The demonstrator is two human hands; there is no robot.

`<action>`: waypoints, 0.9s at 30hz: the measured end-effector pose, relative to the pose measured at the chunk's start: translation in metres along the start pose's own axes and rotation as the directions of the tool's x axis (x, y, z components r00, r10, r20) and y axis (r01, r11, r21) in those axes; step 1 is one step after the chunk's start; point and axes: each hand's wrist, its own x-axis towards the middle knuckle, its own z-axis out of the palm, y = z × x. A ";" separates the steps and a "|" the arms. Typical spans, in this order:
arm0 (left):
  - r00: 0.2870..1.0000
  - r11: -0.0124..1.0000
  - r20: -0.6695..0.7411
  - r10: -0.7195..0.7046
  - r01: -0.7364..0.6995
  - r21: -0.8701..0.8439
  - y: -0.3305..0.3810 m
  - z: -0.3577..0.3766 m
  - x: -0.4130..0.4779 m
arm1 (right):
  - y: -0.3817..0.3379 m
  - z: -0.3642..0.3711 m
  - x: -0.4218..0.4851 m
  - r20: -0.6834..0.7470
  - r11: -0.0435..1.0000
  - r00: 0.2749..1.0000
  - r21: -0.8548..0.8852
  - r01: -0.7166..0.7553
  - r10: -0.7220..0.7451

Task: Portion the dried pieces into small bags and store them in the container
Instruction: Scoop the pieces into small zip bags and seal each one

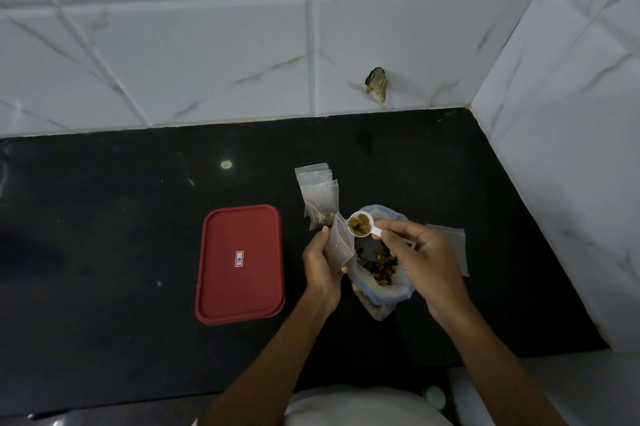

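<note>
My left hand grips a small clear bag, held upright with its mouth up. My right hand pinches the handle of a white scoop loaded with dried pieces, right at the mouth of that bag. Below both hands a large open plastic bag of dark and golden dried pieces lies on the black counter. Behind it, a few filled small bags lean together. A container with a red lid sits shut to the left.
Empty clear bags lie to the right of my right hand. The black counter ends at a white tiled wall behind and on the right. A chipped hole shows in the back tile.
</note>
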 end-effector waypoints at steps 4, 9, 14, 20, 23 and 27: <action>1.000 1.000 0.018 0.021 -0.021 -0.017 0.001 0.000 -0.001 | -0.002 0.006 0.000 0.031 0.974 0.989 -0.170 0.147 -0.144; 0.998 0.999 0.043 0.050 -0.049 -0.017 0.002 -0.002 0.002 | 0.004 0.010 0.001 0.029 0.875 0.949 -0.379 0.302 -0.315; 0.996 0.996 0.047 0.081 -0.083 0.026 0.004 0.001 0.002 | 0.008 0.016 0.004 0.127 0.760 0.937 -0.553 0.340 -0.327; 0.994 0.995 0.058 0.095 -0.096 0.011 0.007 0.008 0.001 | -0.005 0.016 0.006 0.286 0.635 0.859 -0.582 0.508 -0.424; 0.995 0.999 0.090 0.032 -0.029 -0.040 0.010 0.015 -0.001 | -0.015 0.011 0.012 0.418 0.357 0.768 -0.707 0.611 -0.486; 0.989 0.995 0.148 -0.005 0.020 -0.101 0.016 0.024 -0.007 | -0.008 0.006 0.008 0.388 0.274 0.678 -0.704 0.655 -0.624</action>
